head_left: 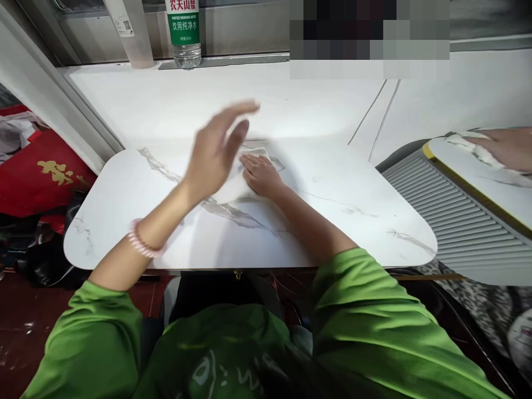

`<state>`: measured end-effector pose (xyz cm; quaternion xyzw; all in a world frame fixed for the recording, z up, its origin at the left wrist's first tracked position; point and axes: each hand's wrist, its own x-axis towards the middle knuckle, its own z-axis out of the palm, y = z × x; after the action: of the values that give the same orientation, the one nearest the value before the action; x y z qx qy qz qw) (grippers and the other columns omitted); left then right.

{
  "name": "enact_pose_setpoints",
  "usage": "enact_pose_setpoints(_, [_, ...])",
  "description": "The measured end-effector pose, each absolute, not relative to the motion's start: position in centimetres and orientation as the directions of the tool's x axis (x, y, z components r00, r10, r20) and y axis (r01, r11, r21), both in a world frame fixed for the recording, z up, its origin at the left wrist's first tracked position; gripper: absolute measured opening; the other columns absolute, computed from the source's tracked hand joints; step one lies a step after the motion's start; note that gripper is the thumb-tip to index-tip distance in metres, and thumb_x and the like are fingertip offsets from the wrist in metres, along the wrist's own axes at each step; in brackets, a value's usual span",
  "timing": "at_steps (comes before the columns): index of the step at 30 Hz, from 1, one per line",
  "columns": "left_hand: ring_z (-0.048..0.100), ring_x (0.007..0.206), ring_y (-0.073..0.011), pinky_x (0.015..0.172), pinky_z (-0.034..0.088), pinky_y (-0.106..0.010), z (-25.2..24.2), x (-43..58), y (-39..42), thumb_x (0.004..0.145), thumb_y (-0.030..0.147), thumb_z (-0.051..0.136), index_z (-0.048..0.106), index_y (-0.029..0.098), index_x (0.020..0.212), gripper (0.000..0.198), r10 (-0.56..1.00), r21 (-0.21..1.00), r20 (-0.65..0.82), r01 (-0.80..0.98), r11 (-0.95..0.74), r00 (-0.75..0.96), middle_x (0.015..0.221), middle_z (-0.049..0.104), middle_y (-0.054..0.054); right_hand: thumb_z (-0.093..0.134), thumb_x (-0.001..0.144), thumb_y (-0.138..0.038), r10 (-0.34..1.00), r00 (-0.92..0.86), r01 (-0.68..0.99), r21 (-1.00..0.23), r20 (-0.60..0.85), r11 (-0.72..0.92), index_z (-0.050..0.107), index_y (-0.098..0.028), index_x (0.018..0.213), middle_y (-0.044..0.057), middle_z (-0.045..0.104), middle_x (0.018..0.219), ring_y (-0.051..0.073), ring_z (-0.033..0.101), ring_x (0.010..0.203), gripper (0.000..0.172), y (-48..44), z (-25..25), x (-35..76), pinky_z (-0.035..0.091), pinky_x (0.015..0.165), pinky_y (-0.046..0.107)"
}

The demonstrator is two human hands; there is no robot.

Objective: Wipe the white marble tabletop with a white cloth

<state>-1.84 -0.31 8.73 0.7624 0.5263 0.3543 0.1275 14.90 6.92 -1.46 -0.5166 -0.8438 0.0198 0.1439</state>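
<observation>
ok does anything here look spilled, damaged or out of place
Nothing stands out. The grey streaks on the table look like its marble pattern, the green-labelled bottle at the back stands upright, and no spill shows around the white cloth under the right hand.

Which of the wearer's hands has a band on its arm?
The left hand, its forearm circled by a pinkish band; the right hand, resting on white cloth, has none.

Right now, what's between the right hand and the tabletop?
A white cloth or wipe lies under the right hand, on the tabletop; head view shows it.
</observation>
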Motion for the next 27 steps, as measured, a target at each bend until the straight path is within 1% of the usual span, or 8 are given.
enact_pose_setpoints(1, [0.046,0.138,-0.0187,0.114,0.039,-0.035,8.0,-0.9,-0.1,0.107,0.028,0.033,0.053,0.027,0.139,0.038,0.898,0.54,0.373,0.733,-0.413,0.232,0.149,0.051,-0.003,0.027,0.096,-0.021,0.866,-0.444,0.854,-0.185,0.229,0.486,0.047,-0.006,0.145,0.013,0.046,0.153,0.025,0.039,0.143,0.055,6.0,-1.4,15.1,0.027,0.12,0.048])
enact_pose_setpoints(5, [0.031,0.148,-0.0296,0.123,0.021,-0.049,3.3,3.4,0.0,0.103,0.022,0.031,0.047,0.006,0.144,0.046,0.937,0.35,0.156,0.869,-0.349,0.313,0.155,0.043,-0.016,0.026,0.097,-0.026,0.848,-0.463,0.831,-0.207,0.257,0.516,0.046,-0.009,0.147,0.013,0.046,0.153,0.026,0.038,0.145,0.056,1.1,-1.4,16.9,0.026,0.121,0.051])
enact_pose_setpoints(8, [0.025,0.15,-0.0272,0.125,0.013,-0.047,0.8,5.4,-2.0,0.104,0.023,0.025,0.036,0.0,0.15,0.053,0.879,0.282,0.114,0.834,-0.475,0.462,0.158,0.036,-0.018,0.026,0.096,-0.027,0.878,-0.399,0.866,-0.207,0.263,0.455,0.039,-0.003,0.15,0.016,0.041,0.156,0.029,0.031,0.148,0.06,-3.3,-1.7,18.8,0.023,0.122,0.055])
enact_pose_setpoints(11, [0.024,0.151,-0.0249,0.126,0.013,-0.043,0.4,6.3,-4.7,0.103,0.026,0.027,0.034,0.001,0.151,0.055,0.823,0.287,0.074,0.778,-0.559,0.564,0.16,0.034,-0.017,0.027,0.096,-0.027,0.89,-0.355,0.885,-0.205,0.286,0.419,0.039,-0.004,0.151,0.018,0.043,0.154,0.03,0.031,0.148,0.061,-6.9,-2.1,20.7,0.025,0.122,0.057])
enact_pose_setpoints(16, [0.026,0.151,-0.0223,0.126,0.014,-0.039,0.4,7.8,-4.7,0.102,0.025,0.03,0.035,0.001,0.151,0.055,0.809,0.3,0.078,0.76,-0.577,0.583,0.159,0.035,-0.016,0.026,0.097,-0.028,0.89,-0.334,0.888,-0.213,0.311,0.408,0.042,-0.006,0.15,0.017,0.046,0.152,0.029,0.038,0.145,0.06,-6.9,-2.5,22.8,0.031,0.121,0.055])
enact_pose_setpoints(19, [0.029,0.149,-0.0214,0.125,0.017,-0.036,0.0,8.8,-0.7,0.102,0.022,0.026,0.035,0.001,0.151,0.054,0.843,0.299,0.095,0.792,-0.532,0.53,0.159,0.036,-0.015,0.027,0.096,-0.025,0.888,-0.34,0.883,-0.221,0.309,0.414,0.047,-0.006,0.147,0.016,0.049,0.15,0.028,0.042,0.142,0.057,-2.5,-2.3,23.4,0.033,0.121,0.05])
enact_pose_setpoints(24, [0.036,0.145,-0.0237,0.122,0.022,-0.037,-0.3,10.0,8.7,0.102,0.019,0.025,0.042,-0.002,0.146,0.052,0.873,0.248,0.195,0.839,-0.485,0.447,0.155,0.042,-0.018,0.031,0.097,-0.024,0.905,-0.248,0.923,-0.199,0.345,0.329,0.054,-0.01,0.142,0.014,0.044,0.155,0.031,0.031,0.147,0.052,7.4,-1.7,23.2,0.03,0.12,0.052])
enact_pose_setpoints(27, [0.036,0.146,-0.0227,0.122,0.022,-0.039,-0.2,10.4,12.5,0.101,0.019,0.025,0.042,0.002,0.147,0.052,0.89,0.234,0.19,0.862,-0.45,0.414,0.155,0.042,-0.016,0.031,0.097,-0.023,0.916,-0.234,0.932,-0.194,0.327,0.307,0.054,-0.01,0.141,0.013,0.05,0.15,0.029,0.036,0.144,0.051,11.4,-1.5,22.9,0.03,0.119,0.049])
